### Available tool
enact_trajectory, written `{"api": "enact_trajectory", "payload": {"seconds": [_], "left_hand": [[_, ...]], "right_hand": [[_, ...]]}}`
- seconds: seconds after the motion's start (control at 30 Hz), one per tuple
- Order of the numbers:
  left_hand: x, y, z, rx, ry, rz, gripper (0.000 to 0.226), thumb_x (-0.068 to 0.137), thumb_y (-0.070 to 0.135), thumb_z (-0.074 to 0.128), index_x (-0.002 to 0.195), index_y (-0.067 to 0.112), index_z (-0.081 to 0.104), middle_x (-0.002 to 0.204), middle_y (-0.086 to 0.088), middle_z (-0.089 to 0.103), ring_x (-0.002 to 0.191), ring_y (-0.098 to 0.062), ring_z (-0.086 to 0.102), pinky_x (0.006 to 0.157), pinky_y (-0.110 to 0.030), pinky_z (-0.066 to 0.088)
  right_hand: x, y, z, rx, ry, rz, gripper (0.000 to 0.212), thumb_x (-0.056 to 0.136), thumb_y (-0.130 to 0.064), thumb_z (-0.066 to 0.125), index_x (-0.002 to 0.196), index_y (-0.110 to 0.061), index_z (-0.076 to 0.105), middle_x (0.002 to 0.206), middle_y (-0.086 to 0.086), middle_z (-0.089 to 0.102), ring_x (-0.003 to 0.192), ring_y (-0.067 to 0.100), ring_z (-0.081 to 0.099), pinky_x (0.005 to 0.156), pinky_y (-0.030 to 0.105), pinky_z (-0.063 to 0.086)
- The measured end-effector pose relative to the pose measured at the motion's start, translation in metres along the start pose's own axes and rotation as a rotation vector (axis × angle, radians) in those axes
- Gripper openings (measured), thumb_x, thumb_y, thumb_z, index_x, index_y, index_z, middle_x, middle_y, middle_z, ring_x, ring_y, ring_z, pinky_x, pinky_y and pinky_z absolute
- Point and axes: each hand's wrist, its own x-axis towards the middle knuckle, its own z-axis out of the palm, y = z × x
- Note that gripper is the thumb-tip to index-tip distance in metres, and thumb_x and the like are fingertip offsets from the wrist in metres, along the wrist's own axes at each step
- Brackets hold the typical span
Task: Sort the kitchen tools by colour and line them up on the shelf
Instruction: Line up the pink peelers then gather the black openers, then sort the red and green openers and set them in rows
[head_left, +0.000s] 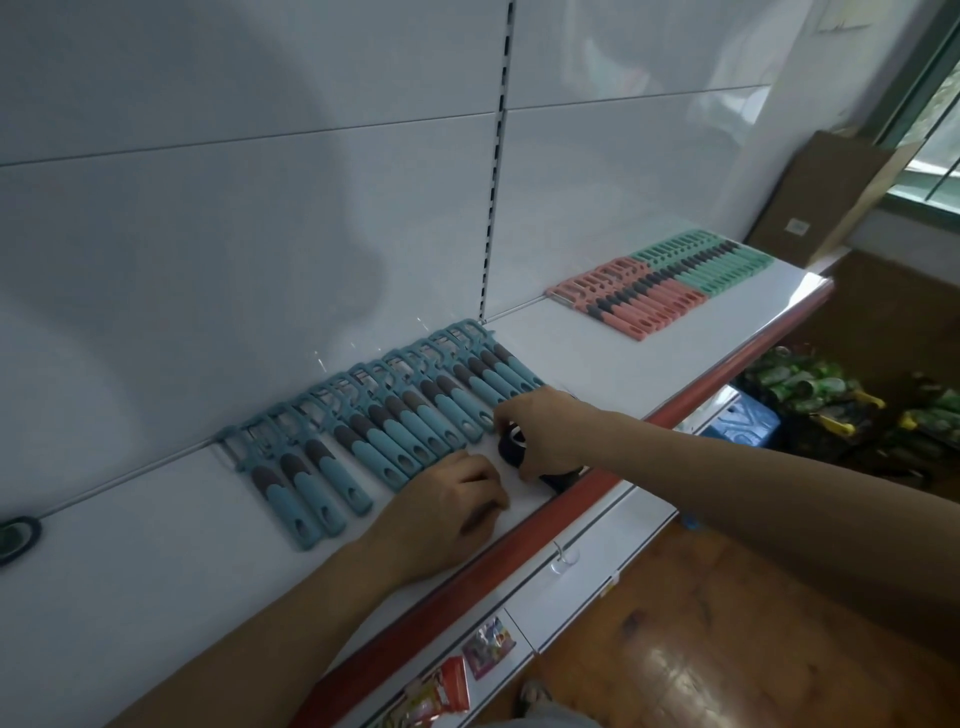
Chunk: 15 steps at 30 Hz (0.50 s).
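— Forearms first: left forearm (270, 639) comes up from the bottom edge, right forearm (779, 493) comes in from the right, and both reach over the red strip (519, 540) onto the white shelf (156, 571).

— What are the hands doing?

— Left hand (447, 509) rests knuckles-up on the shelf, just past the near ends of the blue peelers (395, 415). Its fingers are curled under, and nothing shows inside them. Right hand (545, 431) is just beside it, fingers and thumb bent down round a dark tool (511, 449) near the front edge. Most of that tool is hidden, so I cannot tell what kind it is.

— And the sorted ones?

— Blue peelers lie flat in one tight row, heads toward the back panel (260, 208), handles toward the person. Well apart to the right lie the pink peelers (634, 301), and touching their far side the green peelers (711, 265), both in the same kind of row.

— Anything else?

— Cardboard box (826, 202) leans beyond the shelf end, and bright packets (452, 686) sit on the lower shelf by the left forearm.
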Motion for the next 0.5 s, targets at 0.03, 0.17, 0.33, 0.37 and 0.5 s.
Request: {"api": "enact_trajectory", "payload": {"seconds": [0.03, 0.17, 0.33, 0.37, 0.5], "left_hand": [[0.000, 0.000, 0.001, 0.001, 0.004, -0.002, 0.010, 0.092, 0.018, 0.066, 0.097, 0.015, 0.074, 0.102, 0.002, 0.064, 0.093, -0.014, 0.057, 0.078, -0.031, 0.053], [-0.001, -0.002, 0.002, 0.012, 0.002, -0.002, 0.011, 0.092, 0.019, 0.065, 0.098, 0.016, 0.074, 0.101, 0.003, 0.064, 0.093, -0.013, 0.056, 0.078, -0.030, 0.053], [0.000, -0.003, 0.001, 0.030, -0.009, 0.012, 0.014, 0.092, 0.020, 0.061, 0.097, 0.016, 0.073, 0.101, 0.003, 0.063, 0.092, -0.015, 0.057, 0.076, -0.030, 0.054], [0.000, -0.003, 0.000, 0.034, -0.017, 0.021, 0.013, 0.092, 0.020, 0.060, 0.097, 0.016, 0.073, 0.101, 0.003, 0.063, 0.091, -0.016, 0.057, 0.075, -0.030, 0.054], [0.002, -0.001, -0.010, 0.102, -0.110, 0.091, 0.019, 0.095, 0.023, 0.055, 0.099, 0.017, 0.072, 0.102, 0.003, 0.063, 0.092, -0.015, 0.057, 0.075, -0.030, 0.053]], "right_hand": [[0.000, 0.000, 0.000, -0.006, 0.000, 0.005, 0.061, 0.077, -0.034, 0.084, 0.130, -0.021, 0.057, 0.121, 0.002, 0.062, 0.109, 0.025, 0.056, 0.081, 0.034, 0.049], [-0.002, -0.003, 0.000, -0.039, 0.027, 0.013, 0.060, 0.075, -0.032, 0.084, 0.124, -0.016, 0.054, 0.112, 0.005, 0.063, 0.102, 0.026, 0.057, 0.077, 0.037, 0.051], [-0.005, -0.003, -0.004, -0.022, 0.018, 0.034, 0.063, 0.074, -0.033, 0.086, 0.123, -0.015, 0.050, 0.106, 0.005, 0.061, 0.092, 0.023, 0.051, 0.070, 0.035, 0.046], [-0.006, -0.003, -0.008, -0.016, 0.011, 0.035, 0.062, 0.075, -0.035, 0.085, 0.123, -0.015, 0.051, 0.102, 0.003, 0.059, 0.091, 0.022, 0.051, 0.069, 0.034, 0.045], [-0.011, -0.001, -0.033, -0.024, 0.065, 0.020, 0.055, 0.081, -0.042, 0.076, 0.125, -0.017, 0.055, 0.101, 0.003, 0.061, 0.091, 0.023, 0.057, 0.069, 0.034, 0.050]]}}
